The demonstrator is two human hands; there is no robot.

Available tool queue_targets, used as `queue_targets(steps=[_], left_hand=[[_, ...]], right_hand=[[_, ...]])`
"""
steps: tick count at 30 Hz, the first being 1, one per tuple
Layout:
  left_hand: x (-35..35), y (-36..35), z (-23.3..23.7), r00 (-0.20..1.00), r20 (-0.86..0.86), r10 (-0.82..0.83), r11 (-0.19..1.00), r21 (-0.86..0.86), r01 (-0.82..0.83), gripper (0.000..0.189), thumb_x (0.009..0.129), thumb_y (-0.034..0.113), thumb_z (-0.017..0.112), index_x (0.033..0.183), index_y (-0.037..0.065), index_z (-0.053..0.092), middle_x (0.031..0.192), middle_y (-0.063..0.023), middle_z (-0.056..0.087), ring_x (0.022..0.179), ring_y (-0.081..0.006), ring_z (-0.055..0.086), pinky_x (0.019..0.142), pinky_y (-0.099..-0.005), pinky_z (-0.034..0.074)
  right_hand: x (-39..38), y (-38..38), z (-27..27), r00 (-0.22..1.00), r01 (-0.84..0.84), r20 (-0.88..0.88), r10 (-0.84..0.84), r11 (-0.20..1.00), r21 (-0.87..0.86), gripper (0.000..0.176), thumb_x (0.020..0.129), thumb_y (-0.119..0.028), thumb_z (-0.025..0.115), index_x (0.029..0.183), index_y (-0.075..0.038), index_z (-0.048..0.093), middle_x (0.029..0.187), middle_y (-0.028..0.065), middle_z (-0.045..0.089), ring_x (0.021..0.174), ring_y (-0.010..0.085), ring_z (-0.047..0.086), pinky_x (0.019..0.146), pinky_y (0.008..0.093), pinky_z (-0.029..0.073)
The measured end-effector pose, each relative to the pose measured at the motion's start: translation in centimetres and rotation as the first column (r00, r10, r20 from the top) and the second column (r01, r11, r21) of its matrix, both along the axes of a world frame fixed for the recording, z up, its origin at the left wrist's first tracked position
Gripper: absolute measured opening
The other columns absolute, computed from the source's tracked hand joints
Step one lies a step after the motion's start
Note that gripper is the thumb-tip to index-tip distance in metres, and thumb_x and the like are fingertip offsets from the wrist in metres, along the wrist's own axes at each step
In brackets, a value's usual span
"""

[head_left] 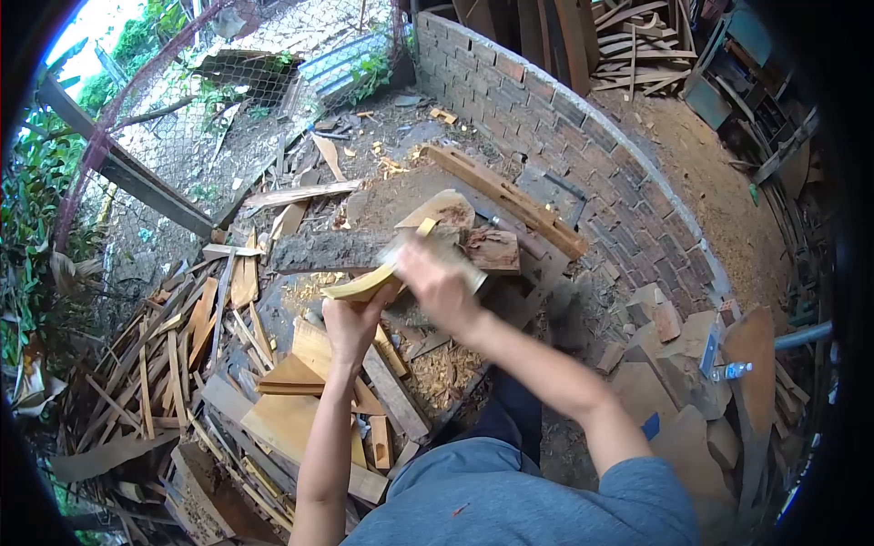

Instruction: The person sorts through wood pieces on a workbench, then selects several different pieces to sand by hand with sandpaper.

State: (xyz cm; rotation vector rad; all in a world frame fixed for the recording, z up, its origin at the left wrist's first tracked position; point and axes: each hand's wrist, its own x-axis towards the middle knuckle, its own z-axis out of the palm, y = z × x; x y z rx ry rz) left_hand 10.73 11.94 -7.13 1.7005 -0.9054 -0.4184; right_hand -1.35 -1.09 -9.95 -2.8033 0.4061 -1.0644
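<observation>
My left hand (351, 324) is closed around the lower end of a curved yellow piece of wood (362, 286), which is tilted up against a rough, dark timber block (323, 251). Just to the right, my right hand (441, 286) is clenched and smeared by motion. A pale, flat, blurred shape (470, 275) shows beside it; I cannot make out what tool it is. Behind both hands lies a rounded light-brown board (439, 209). Wood chips (446, 375) cover the ground below.
Heaped wood strips (155, 359) and cut boards (282, 423) lie at left. A slotted beam (510, 198) rests near a curved brick wall (583, 150). At right, a plastic bottle (731, 371) lies among wooden slabs (685, 446). Wire mesh (246, 68) stands behind.
</observation>
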Motion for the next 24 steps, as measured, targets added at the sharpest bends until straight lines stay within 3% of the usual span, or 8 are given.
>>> queue_targets(steps=[3, 6, 9, 11, 15, 19, 21, 24], left_hand=[[0.4, 0.6, -1.0, 0.988, 0.153, -0.016, 0.995, 0.099, 0.000, 0.022, 0.085, 0.005, 0.073, 0.106, -0.001, 0.072, 0.086, -0.0068, 0.076, 0.076, -0.0094, 0.068, 0.068, -0.0265, 0.054], [0.3, 0.1, -2.0, 0.999, 0.044, -0.005, 0.999, -0.044, 0.007, 0.024, 0.083, 0.011, 0.076, 0.104, 0.001, 0.073, 0.082, -0.0106, 0.075, 0.072, -0.0094, 0.069, 0.065, -0.0269, 0.054], [-1.0, -0.1, 1.4, 0.976, 0.212, 0.049, 0.995, 0.077, -0.066, 0.021, 0.083, 0.011, 0.076, 0.101, 0.000, 0.074, 0.083, -0.0118, 0.075, 0.072, -0.0108, 0.071, 0.064, -0.0283, 0.054], [-0.6, -1.0, 1.7, 0.958, 0.285, 0.038, 0.986, 0.147, -0.083, 0.020, 0.083, 0.011, 0.076, 0.099, 0.000, 0.074, 0.083, -0.0125, 0.075, 0.072, -0.0116, 0.071, 0.063, -0.0290, 0.054], [0.1, 0.0, -1.6, 0.994, 0.112, -0.008, 1.000, -0.021, 0.010, 0.026, 0.083, 0.013, 0.075, 0.106, 0.004, 0.073, 0.083, -0.0158, 0.073, 0.070, -0.0181, 0.074, 0.064, -0.0287, 0.054], [-0.9, -0.3, 1.3, 0.958, 0.286, 0.014, 0.995, 0.095, -0.043, 0.025, 0.083, 0.015, 0.075, 0.106, 0.004, 0.073, 0.083, -0.0161, 0.073, 0.069, -0.0208, 0.073, 0.063, -0.0299, 0.054], [-0.3, -0.9, 1.0, 0.965, 0.259, 0.026, 0.994, 0.099, -0.053, 0.025, 0.083, 0.016, 0.075, 0.105, 0.004, 0.073, 0.083, -0.0161, 0.073, 0.069, -0.0225, 0.073, 0.062, -0.0304, 0.054], [-0.1, -0.2, -1.6, 0.982, 0.184, 0.029, 0.999, -0.029, -0.024, 0.025, 0.082, 0.019, 0.076, 0.102, 0.005, 0.074, 0.080, -0.0166, 0.072, 0.070, -0.0261, 0.073, 0.062, -0.0324, 0.055]], right_hand=[[-0.5, 4.2, 2.4, 0.998, -0.067, 0.018, 0.066, 0.989, 0.130, 0.036, 0.090, 0.001, 0.052, 0.125, 0.000, 0.062, 0.124, 0.0172, 0.065, 0.120, 0.0273, 0.062, 0.095, 0.0318, 0.056], [-0.8, -2.5, -0.1, 0.999, -0.045, -0.021, 0.045, 0.999, 0.008, 0.039, 0.092, -0.002, 0.051, 0.129, -0.009, 0.060, 0.119, 0.0152, 0.068, 0.110, 0.0263, 0.067, 0.091, 0.0308, 0.058], [0.0, -3.8, 0.7, 0.985, 0.132, -0.148, -0.090, 0.945, 0.300, 0.039, 0.093, 0.007, 0.045, 0.124, -0.008, 0.064, 0.117, 0.0149, 0.069, 0.104, 0.0254, 0.070, 0.089, 0.0338, 0.060], [0.4, 0.8, 0.6, 0.999, -0.032, 0.007, 0.031, 0.995, 0.090, 0.036, 0.093, 0.003, 0.045, 0.124, -0.003, 0.063, 0.123, 0.0178, 0.066, 0.108, 0.0259, 0.068, 0.091, 0.0346, 0.059], [-0.3, -1.2, 0.2, 0.994, -0.073, -0.087, 0.073, 0.997, -0.005, 0.032, 0.093, 0.002, 0.048, 0.121, -0.001, 0.065, 0.123, 0.0174, 0.066, 0.108, 0.0254, 0.068, 0.088, 0.0346, 0.060], [0.2, -3.3, 1.6, 0.990, 0.089, -0.132, -0.044, 0.929, 0.360, 0.035, 0.092, 0.002, 0.045, 0.120, -0.001, 0.066, 0.120, 0.0196, 0.067, 0.109, 0.0279, 0.068, 0.092, 0.0351, 0.057], [0.1, 1.5, 1.5, 0.999, -0.038, 0.014, 0.037, 0.993, 0.114, 0.037, 0.090, 0.001, 0.046, 0.122, -0.002, 0.065, 0.118, 0.0204, 0.068, 0.110, 0.0287, 0.067, 0.097, 0.0354, 0.053], [-1.0, -0.8, 1.4, 0.992, -0.108, -0.054, 0.117, 0.984, 0.143, 0.038, 0.091, 0.001, 0.044, 0.124, -0.002, 0.064, 0.118, 0.0194, 0.068, 0.112, 0.0292, 0.066, 0.098, 0.0386, 0.053]])
